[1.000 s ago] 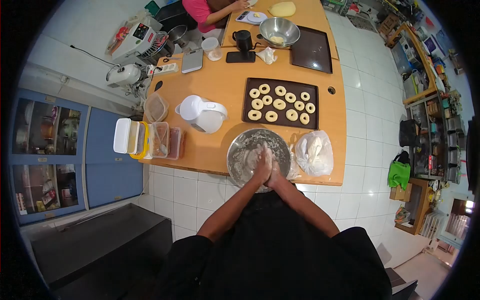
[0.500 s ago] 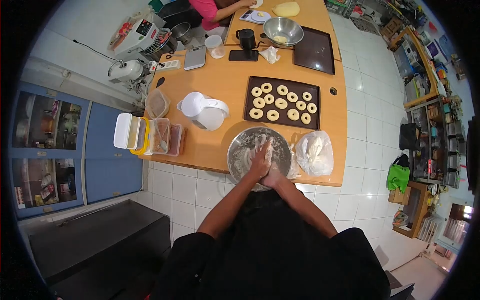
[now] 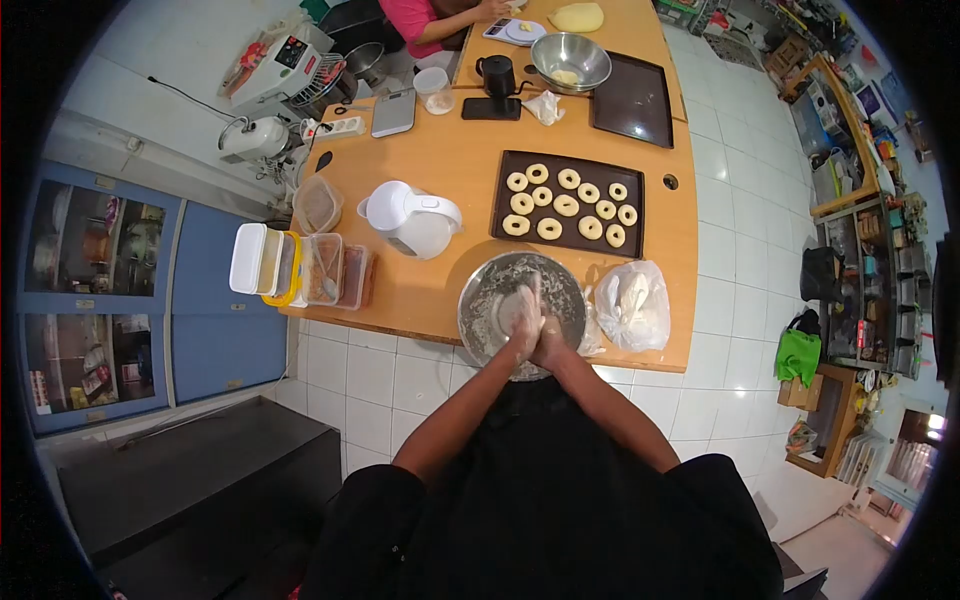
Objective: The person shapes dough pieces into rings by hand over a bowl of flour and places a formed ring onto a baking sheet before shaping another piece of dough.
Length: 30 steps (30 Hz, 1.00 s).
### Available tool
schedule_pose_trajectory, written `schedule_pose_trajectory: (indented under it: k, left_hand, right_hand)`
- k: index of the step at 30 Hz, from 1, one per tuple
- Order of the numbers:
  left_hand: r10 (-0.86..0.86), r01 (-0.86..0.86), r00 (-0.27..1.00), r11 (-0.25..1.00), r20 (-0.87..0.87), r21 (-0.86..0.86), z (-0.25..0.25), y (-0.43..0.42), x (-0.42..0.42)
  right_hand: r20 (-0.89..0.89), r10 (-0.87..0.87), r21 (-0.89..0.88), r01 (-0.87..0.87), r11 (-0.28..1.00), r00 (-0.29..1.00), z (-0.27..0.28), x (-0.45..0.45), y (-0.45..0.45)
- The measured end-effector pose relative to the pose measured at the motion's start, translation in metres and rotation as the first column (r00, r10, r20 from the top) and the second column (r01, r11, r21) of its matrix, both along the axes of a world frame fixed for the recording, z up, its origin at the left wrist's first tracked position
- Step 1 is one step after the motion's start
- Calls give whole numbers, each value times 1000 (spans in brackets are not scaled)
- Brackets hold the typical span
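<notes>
A steel bowl (image 3: pixel 568 290) with flour and dough residue on its inside stands at the table's front edge. Over it my left hand (image 3: pixel 524 325) and my right hand (image 3: pixel 549 338) are pressed palm to palm, both coated with flour. Whether anything lies between the palms is hidden. To the right of the bowl is a plastic bag (image 3: pixel 633 305) with pale dough inside. Behind the bowl, a dark tray (image 3: pixel 512 240) holds several ring-shaped dough pieces.
A white kettle (image 3: pixel 415 222) and plastic containers (image 3: pixel 323 268) stand to the left on the table (image 3: pixel 420 300). Farther back are a scale (image 3: pixel 393 113), a phone (image 3: pixel 491 108), a second steel bowl (image 3: pixel 571 62), another tray (image 3: pixel 633 100) and a person's arm (image 3: pixel 455 22).
My hands have shifted against each other over the bowl, staying together. At the far end of the table, the other person's hand has moved slightly.
</notes>
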<state>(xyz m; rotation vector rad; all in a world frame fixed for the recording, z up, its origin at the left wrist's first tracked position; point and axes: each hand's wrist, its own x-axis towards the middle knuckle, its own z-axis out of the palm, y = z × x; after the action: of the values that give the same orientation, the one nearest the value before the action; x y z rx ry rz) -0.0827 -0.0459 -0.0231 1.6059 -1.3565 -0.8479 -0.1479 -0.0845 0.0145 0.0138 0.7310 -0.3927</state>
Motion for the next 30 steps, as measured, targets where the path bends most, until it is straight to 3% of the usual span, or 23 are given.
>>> schedule_pose_trajectory:
  k: [4,6,8,11,12,15,16,17,19,22,24,25,27,30]
  left_hand:
    - [153,-169,974,982,-165,-87,-6,-12,18]
    - [210,-222,964,973,-162,-62,-3,-18,19]
    - [217,-219,976,962,28,163,9,-15,11]
    - [98,-145,981,943,167,299,18,-10,2]
    - [75,-106,993,911,93,400,27,-9,-1]
    - [39,38,979,929,-200,369,-1,1,-7]
    - [10,64,987,890,-161,451,36,-1,-5]
    - [11,19,997,919,-72,394,37,1,-4]
    - [27,-54,993,967,112,249,38,-3,-2]
    - [76,-123,969,973,234,195,45,-13,6]
    - [48,-150,950,937,309,316,53,-16,15]
    - [26,-163,939,912,343,376,57,-14,19]
    - [59,-163,955,923,290,349,50,-13,19]
    - [73,-129,986,904,150,407,50,-10,15]
  right_hand:
    - [-92,131,-138,-143,980,987,38,5,9]
    - [11,31,-176,-29,984,999,25,9,9]
    - [78,-52,-165,65,984,996,14,8,3]
    - [85,-135,-89,143,986,987,31,3,-8]
    - [67,-140,-75,145,987,988,34,2,-11]
    - [-17,-115,-87,113,990,993,11,-2,-15]
    - [-76,-99,-80,93,992,992,17,3,-14]
    - [-137,-84,-68,75,995,987,23,4,-10]
    - [35,-83,-169,88,982,996,20,6,-9]
    - [219,-67,-257,124,958,973,21,8,-5]
    - [281,-6,-289,91,953,960,24,5,-2]
    - [226,-16,-250,73,966,974,23,4,-1]
    - [109,-24,-174,43,984,994,19,1,-3]
    - [149,-14,-288,57,956,989,5,3,-3]
